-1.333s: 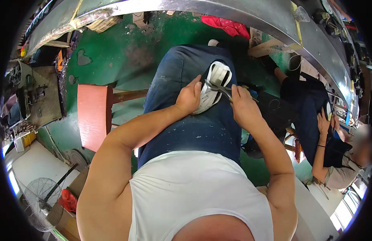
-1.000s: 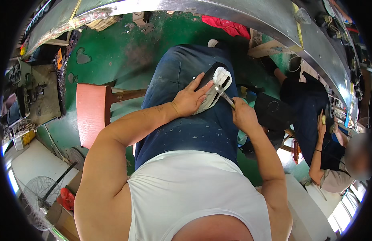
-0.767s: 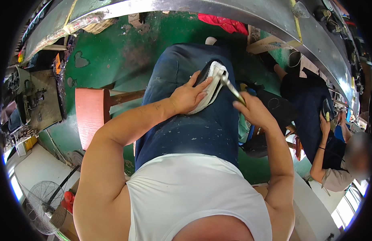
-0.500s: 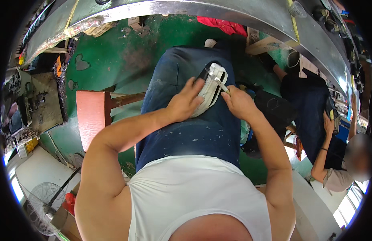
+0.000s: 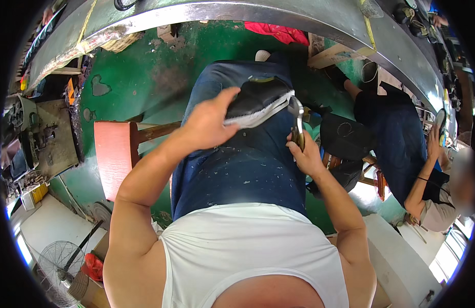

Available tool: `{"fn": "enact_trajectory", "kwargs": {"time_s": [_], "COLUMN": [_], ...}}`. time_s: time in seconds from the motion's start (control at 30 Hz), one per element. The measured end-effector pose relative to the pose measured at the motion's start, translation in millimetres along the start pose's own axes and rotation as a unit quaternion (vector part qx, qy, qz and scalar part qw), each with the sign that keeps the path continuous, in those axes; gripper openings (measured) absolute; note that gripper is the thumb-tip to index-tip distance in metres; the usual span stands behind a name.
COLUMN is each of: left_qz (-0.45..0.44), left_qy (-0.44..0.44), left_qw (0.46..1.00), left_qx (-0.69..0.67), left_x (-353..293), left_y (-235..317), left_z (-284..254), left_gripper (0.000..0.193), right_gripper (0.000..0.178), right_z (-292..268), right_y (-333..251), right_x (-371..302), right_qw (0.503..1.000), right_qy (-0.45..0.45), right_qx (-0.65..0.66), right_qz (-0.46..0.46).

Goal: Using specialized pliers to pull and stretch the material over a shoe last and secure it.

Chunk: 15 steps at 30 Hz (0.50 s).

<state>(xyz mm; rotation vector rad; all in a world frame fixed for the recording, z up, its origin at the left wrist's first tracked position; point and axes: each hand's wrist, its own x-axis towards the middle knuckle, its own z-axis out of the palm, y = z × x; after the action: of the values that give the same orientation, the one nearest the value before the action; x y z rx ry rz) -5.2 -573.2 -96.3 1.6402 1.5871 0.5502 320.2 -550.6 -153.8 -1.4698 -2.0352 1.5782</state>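
Observation:
Over my lap, my left hand (image 5: 211,119) grips a black shoe (image 5: 258,97) at its left end, fingers around the dark upper. A whitish edge runs along the shoe's lower side, and its underside faces away from view. My right hand (image 5: 307,154) is closed around the handles of metal pliers (image 5: 299,115), held upright at the shoe's right end. Their curved head is close to the whitish edge; whether it touches I cannot tell. Dark blue cloth (image 5: 237,174) with pale specks covers my legs beneath.
A metal-edged bench (image 5: 196,14) curves across the far side. A pink-topped stool (image 5: 113,156) stands left, a wire fan (image 5: 60,267) lower left. At right, a seated co-worker (image 5: 432,190) holds a shoe (image 5: 441,122). Red cloth (image 5: 278,33) lies under the bench.
The shoe has been turned over, from pale underside to black upper. My left hand has moved left with it. The pliers have come away from the underside and now point upward.

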Motion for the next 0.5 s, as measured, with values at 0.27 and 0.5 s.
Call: {"fn": "enact_trajectory", "kwargs": {"time_s": [0.27,0.5], "left_qz": [0.065,-0.161], "left_qy": [0.121,-0.036], "left_qw": [0.977,0.972], "left_qx": [-0.162,-0.169], "left_x": [84.7,8.9], "left_y": [23.7,-35.0], "left_z": [-1.1,57.4], "left_gripper": [0.039,0.044], "right_gripper": [0.02,0.032], "right_z": [5.2,-30.7], "right_y": [-3.9,-59.7], "right_x": [-0.4,-3.9], "right_qw": [0.996,0.992], "right_qy": [0.07,-0.104], "right_qx": [0.052,-0.065], "right_qz": [-0.006,-0.028]}}
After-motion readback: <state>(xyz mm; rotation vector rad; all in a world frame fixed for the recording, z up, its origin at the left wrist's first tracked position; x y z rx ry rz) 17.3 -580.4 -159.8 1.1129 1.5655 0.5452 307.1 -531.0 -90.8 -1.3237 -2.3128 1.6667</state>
